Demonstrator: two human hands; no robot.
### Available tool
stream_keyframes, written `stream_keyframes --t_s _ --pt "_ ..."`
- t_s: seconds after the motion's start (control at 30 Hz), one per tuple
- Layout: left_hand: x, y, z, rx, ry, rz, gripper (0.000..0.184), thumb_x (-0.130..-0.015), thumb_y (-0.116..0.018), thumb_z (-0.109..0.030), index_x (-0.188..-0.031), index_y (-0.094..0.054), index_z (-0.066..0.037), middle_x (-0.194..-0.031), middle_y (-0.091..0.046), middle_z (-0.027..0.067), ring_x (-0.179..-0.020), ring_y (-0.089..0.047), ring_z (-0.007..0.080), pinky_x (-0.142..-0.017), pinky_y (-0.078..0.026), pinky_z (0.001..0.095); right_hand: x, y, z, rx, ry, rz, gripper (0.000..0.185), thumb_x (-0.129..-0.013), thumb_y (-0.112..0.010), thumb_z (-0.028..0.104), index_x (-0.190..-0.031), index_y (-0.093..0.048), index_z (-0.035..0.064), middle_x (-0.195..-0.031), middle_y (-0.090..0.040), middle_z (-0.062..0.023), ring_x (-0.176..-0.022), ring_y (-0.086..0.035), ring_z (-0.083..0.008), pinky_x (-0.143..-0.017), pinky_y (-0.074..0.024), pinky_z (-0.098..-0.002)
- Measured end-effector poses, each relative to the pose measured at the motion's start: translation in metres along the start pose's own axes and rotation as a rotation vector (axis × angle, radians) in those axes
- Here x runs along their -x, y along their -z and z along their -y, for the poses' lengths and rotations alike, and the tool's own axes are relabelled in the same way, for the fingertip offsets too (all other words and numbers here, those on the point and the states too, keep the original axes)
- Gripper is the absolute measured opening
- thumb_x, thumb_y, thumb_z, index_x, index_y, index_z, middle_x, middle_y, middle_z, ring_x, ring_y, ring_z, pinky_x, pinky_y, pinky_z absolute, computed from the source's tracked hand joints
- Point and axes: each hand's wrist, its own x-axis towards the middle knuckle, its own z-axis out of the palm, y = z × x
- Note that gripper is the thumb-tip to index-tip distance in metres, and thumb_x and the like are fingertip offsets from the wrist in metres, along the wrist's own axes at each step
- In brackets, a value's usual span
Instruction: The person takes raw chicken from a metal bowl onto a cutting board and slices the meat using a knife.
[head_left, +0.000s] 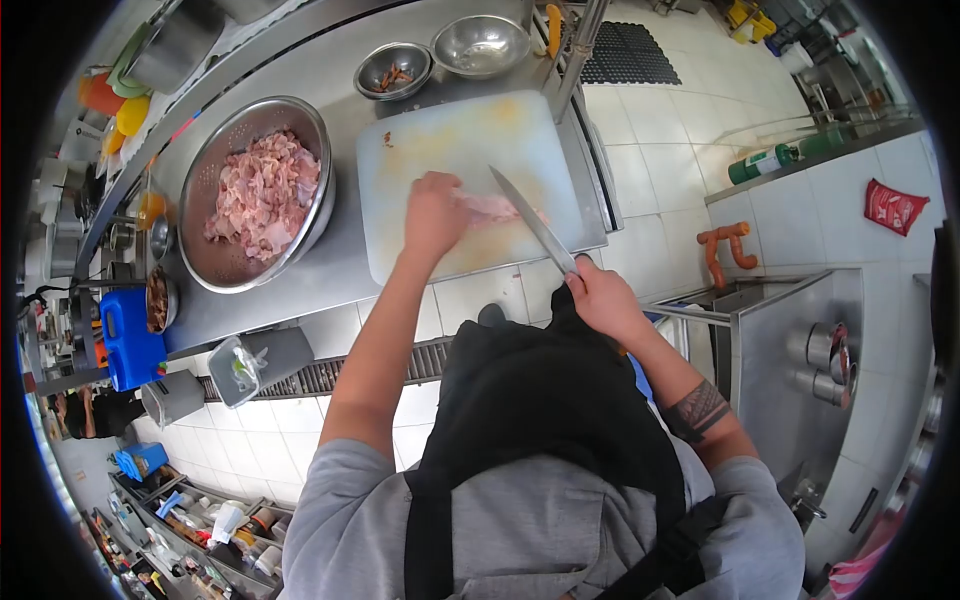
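A white cutting board (400, 160), stained yellow, lies on the steel table. On it is a strip of pale pink raw meat (487, 207). My left hand (436, 212) has its fingers closed on the left end of this strip. The handle of a long knife (532, 222) is in my right hand (602, 297), at the board's lower right edge. The blade points up and left, crossing over the right part of the meat. Left of the board, a large steel colander (322, 150) holds a heap of cut raw meat (265, 195).
Behind the board stand a small steel bowl (363, 84) with reddish-brown scraps and a wider steel bowl (481, 46). A blue jug (133, 340) is at the table's left end, near a grey bin (278, 362). A steel post (582, 55) rises at the board's back right.
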Motion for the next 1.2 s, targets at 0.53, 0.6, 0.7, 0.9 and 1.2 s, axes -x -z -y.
stream_keyframes --t_s 0.53,0.6,0.7,0.9,1.2 --pt "-0.027 0.004 -0.022 0.885 0.429 0.435 0.021 -0.104 -0.067 -0.026 -0.105 -0.069 -0.006 -0.095 -0.072 0.0065 -0.082 -0.068 0.0239 -0.077 -0.056 0.0432 0.002 0.018 -0.021 -0.062 -0.085 -0.116 0.025 -0.105 -0.059 0.025 -0.108 -0.058 0.0010 -0.088 -0.071 -0.0322 -0.088 -0.068 -0.0558 -0.080 -0.0526 -0.0635" --pt "-0.033 0.008 -0.007 1.777 0.479 0.643 0.023 -0.109 -0.059 -0.028 -0.114 -0.063 -0.006 -0.102 -0.070 0.0053 -0.075 -0.065 0.0176 -0.070 -0.058 0.0428 0.001 0.022 -0.018 -0.110 -0.154 -0.109 0.025 -0.105 -0.060 0.026 -0.107 -0.058 0.0004 -0.089 -0.070 -0.0334 -0.089 -0.067 -0.0567 -0.080 -0.0522 -0.0636" --pt "-0.028 -0.006 -0.006 1.687 0.393 0.575 0.037 -0.112 -0.055 -0.033 -0.135 -0.056 -0.005 -0.121 -0.069 0.0136 -0.082 -0.066 0.0191 -0.083 -0.062 0.0472 -0.001 0.022 -0.019 -0.184 -0.194 -0.078 0.026 -0.105 -0.059 0.026 -0.108 -0.058 0.0000 -0.091 -0.070 -0.0346 -0.090 -0.066 -0.0572 -0.080 -0.0518 -0.0633" --pt "-0.009 0.014 -0.026 1.934 0.672 0.554 0.058 -0.115 -0.043 -0.045 -0.158 -0.043 -0.005 -0.147 -0.060 0.0200 -0.122 -0.066 0.0300 -0.104 -0.058 0.0511 0.005 0.026 -0.010 -0.196 -0.173 -0.072 0.028 -0.106 -0.058 0.027 -0.105 -0.057 -0.0008 -0.092 -0.069 -0.0347 -0.094 -0.065 -0.0570 -0.083 -0.0513 -0.0617" --pt "-0.025 0.076 -0.045 0.890 0.103 0.428 0.055 -0.115 -0.041 -0.040 -0.160 -0.044 -0.009 -0.156 -0.055 0.0181 -0.139 -0.058 0.0353 -0.111 -0.050 0.0540 0.010 0.017 -0.023 -0.236 -0.235 -0.043 0.029 -0.107 -0.058 0.028 -0.104 -0.056 -0.0001 -0.090 -0.069 -0.0334 -0.093 -0.065 -0.0563 -0.082 -0.0507 -0.0612"
